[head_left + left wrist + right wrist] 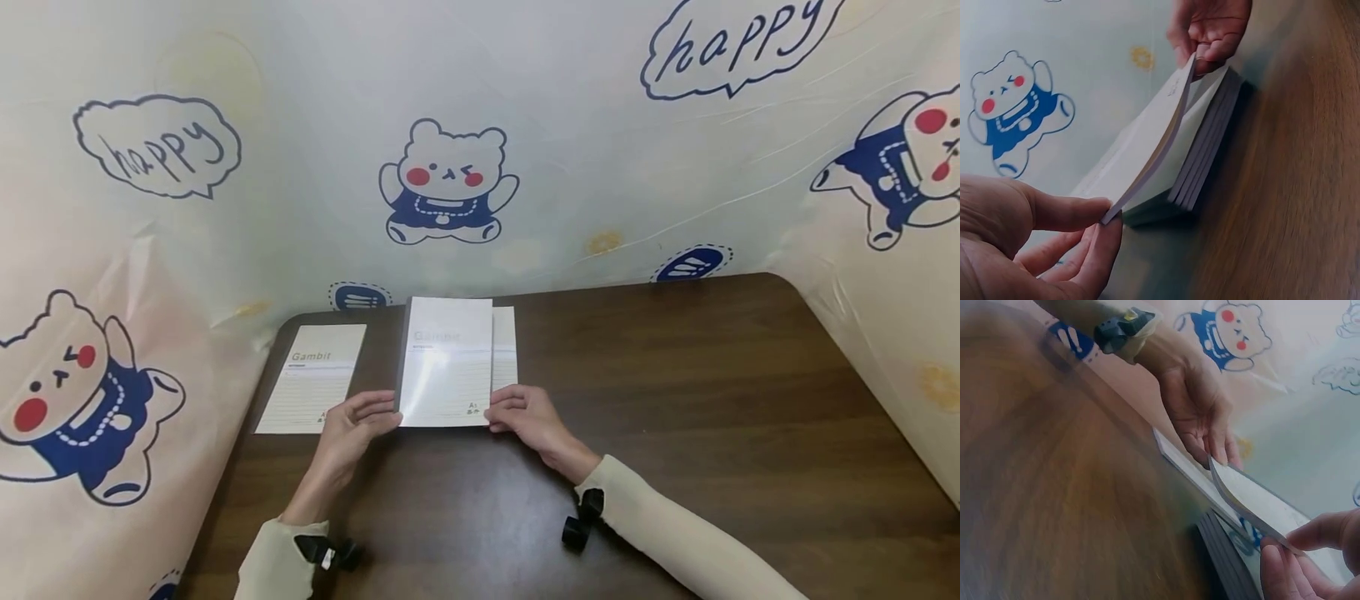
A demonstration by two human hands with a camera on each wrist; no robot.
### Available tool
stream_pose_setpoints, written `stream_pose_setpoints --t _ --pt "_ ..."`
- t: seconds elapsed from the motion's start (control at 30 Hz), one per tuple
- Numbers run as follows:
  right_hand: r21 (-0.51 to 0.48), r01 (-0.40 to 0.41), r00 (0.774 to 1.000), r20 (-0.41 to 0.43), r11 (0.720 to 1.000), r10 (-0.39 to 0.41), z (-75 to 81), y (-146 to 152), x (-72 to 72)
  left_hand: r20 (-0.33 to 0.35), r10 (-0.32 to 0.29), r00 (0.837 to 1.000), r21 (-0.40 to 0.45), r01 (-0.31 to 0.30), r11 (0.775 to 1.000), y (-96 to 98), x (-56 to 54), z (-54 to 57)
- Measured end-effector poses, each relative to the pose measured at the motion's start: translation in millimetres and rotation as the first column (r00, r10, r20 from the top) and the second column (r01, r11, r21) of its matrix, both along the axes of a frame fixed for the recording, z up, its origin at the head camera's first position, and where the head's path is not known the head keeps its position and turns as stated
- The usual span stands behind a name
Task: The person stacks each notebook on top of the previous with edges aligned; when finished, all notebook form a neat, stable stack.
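Gambit notebook [446,367] is positioned, in the head view, over a notebook stack [506,346] near the back edge of the brown table [675,400]; part of the stack shows along its right side. Left hand [351,429] grips the near left corner and right hand [534,421] grips the near right corner, both with bent fingers. A second notebook [311,383] lies flat to the left, beside the left hand. Behind the table stands a backdrop [300,200] printed with bears. In the left wrist view, the left thumb [1072,212] and fingers close on the notebook's edge with only its thickness between them; the notebook bows, and a gap separates its near edge from the stack below. Whether its far edge touches the stack cannot be determined. In the right wrist view, the right thumb [1322,531] presses on the upper face and the fingers support the underside, pinching the corner. The left hand holds the opposite corner, and the second notebook lies beyond the stack.
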State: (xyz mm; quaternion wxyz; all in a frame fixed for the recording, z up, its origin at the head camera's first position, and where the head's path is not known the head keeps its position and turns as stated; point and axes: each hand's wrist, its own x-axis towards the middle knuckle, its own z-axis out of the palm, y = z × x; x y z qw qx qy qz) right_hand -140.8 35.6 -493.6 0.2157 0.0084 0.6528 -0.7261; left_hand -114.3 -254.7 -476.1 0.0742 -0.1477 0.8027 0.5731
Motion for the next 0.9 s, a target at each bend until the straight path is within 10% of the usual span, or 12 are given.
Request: stream_pose_setpoints --t 0.33,0.9 --pt "0.038 0.031 0.999 0.015 0.999 -0.031 -1.1 32.7 -19.9 -0.027 -0.015 1.000 0.008 0.015 1.000 31.7 -20.2 -14.4" --pt "0.175 -0.001 0.996 -0.092 0.985 0.018 -20.5 40.6 -24.0 -0.047 -0.010 0.999 -0.064 0.007 0.998 39.0 -17.2 -25.8"
